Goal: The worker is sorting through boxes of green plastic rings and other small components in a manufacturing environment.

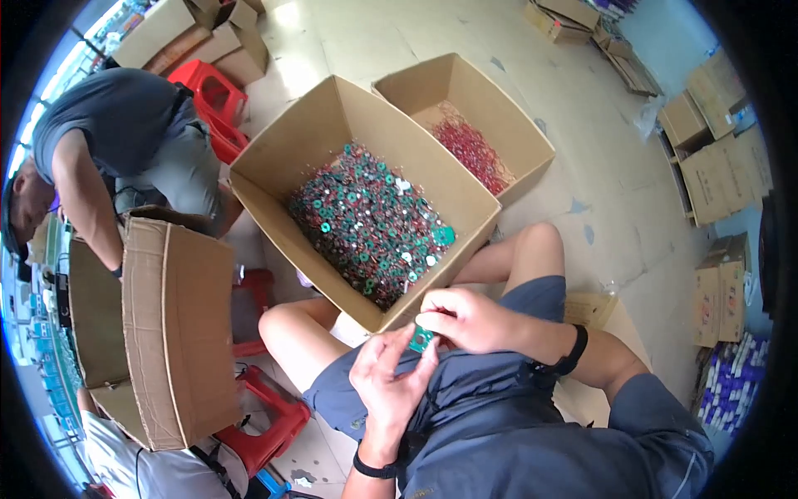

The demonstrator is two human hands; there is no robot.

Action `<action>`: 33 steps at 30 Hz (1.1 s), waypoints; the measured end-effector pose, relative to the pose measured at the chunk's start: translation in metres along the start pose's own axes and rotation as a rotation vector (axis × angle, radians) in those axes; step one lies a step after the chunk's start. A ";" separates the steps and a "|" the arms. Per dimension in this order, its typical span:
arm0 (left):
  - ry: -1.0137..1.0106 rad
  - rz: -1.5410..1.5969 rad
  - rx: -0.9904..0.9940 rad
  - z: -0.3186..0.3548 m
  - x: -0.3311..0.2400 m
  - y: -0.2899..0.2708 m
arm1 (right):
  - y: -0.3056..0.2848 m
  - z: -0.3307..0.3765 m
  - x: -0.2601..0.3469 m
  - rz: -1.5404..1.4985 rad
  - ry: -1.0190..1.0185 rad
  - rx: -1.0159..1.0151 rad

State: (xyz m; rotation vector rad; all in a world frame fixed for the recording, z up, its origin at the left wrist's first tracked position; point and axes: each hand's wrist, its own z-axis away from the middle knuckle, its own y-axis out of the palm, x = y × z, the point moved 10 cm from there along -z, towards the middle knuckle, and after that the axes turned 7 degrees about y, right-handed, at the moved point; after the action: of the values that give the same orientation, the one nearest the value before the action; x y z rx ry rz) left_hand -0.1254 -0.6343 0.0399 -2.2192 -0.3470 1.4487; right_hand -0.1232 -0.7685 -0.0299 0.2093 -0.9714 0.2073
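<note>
Head view: left hand [389,378] and right hand [465,318] together over the lap, fingers of both pinched on a small green part [421,338]. Just ahead, against the knees, a large cardboard box [274,158] of green and red parts; behind it, a smaller box [507,112] with red pieces. At left, another person [125,141] bent over a taped carton [179,333].

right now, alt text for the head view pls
Seated person's left hand and right hand pinch a small green part over their lap, beside a cardboard box full of small green and red parts. Another person bends over a box at left.
</note>
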 end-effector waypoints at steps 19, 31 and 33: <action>-0.159 -0.027 0.077 0.009 0.022 0.012 | 0.015 0.034 0.064 0.904 -0.825 -0.409; -0.118 0.120 0.002 0.007 0.023 0.006 | -0.002 -0.001 0.028 0.476 -0.370 -0.106; -0.148 0.031 0.014 0.014 0.027 0.007 | 0.030 0.039 0.078 1.079 -0.895 -0.375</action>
State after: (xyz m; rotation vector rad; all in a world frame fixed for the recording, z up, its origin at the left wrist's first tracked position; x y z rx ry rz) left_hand -0.1276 -0.6250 0.0104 -2.1201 -0.3512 1.6319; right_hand -0.1192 -0.7442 0.0582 -0.6575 -1.9249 0.9591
